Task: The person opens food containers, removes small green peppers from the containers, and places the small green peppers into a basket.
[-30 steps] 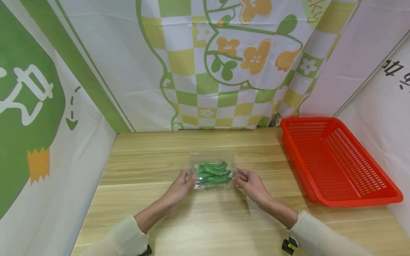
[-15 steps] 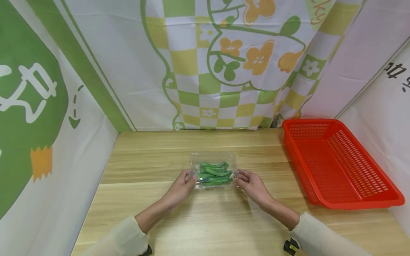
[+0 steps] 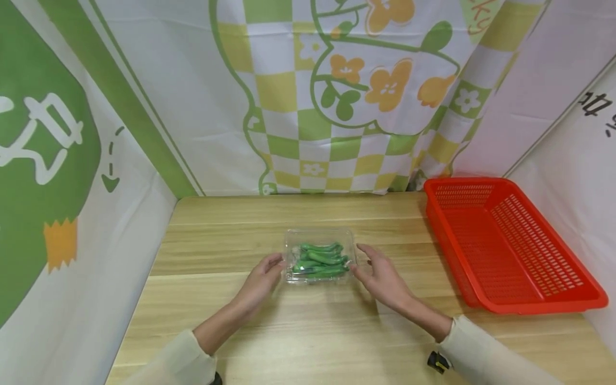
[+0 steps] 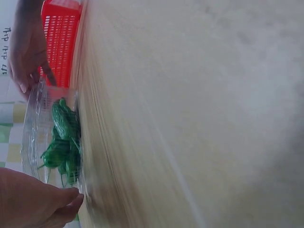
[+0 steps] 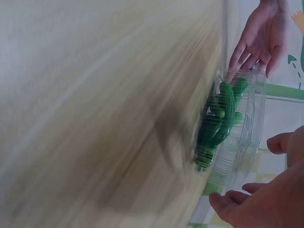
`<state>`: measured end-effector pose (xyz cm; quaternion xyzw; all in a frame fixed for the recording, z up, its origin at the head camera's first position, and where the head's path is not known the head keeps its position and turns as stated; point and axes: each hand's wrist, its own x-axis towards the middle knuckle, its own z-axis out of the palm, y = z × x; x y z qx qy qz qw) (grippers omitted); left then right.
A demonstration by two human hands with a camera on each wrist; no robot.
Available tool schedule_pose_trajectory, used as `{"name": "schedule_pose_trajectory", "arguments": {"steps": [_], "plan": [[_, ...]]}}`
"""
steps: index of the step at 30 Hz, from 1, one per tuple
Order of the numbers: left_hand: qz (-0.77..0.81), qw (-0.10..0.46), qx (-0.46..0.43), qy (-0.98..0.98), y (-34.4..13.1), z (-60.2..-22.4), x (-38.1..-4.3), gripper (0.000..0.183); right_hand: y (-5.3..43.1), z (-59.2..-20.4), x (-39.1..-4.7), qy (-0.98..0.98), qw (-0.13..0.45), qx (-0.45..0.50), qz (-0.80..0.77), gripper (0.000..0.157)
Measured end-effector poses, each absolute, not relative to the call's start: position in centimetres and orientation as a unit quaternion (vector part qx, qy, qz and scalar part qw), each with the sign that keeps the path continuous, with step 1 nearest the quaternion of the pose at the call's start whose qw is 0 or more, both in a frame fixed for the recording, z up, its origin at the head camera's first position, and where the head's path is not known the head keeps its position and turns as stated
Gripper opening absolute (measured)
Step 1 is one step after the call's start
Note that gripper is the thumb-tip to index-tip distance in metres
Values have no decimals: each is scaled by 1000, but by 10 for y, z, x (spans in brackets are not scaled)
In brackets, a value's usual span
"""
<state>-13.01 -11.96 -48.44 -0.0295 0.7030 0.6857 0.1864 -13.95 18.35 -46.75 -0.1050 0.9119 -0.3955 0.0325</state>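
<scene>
While it rests on the tabletop, left of the red basket and well apart from it, one clear plastic box, green peppers inside. Long axis: sideways, one short end facing the basket; peppers roughly lengthwise. Right hand: at the basket-side end, thumb and fingers parted. Left hand: at the end away from the basket, fingers fairly straight, loosely spread. Box lies between the two hands, about equally near each; touching or just clear, cannot tell. Pepper stems' direction: cannot tell.
</scene>
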Motion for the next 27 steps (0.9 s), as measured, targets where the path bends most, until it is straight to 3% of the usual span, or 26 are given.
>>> {"name": "schedule_pose_trajectory", "arguments": {"steps": [7,16,27], "plan": [[701,184,-38,688,-128,-487,-124,47,178,-463,-141,931,-100,-240,-256,51],[706,209,-70,673,-130,-486,-120,33,154,-447,-150,879,-200,-404,-152,27],[702,255,-38,664,-130,-486,-117,34,123,-445,-155,834,-202,-507,-76,14]]}}
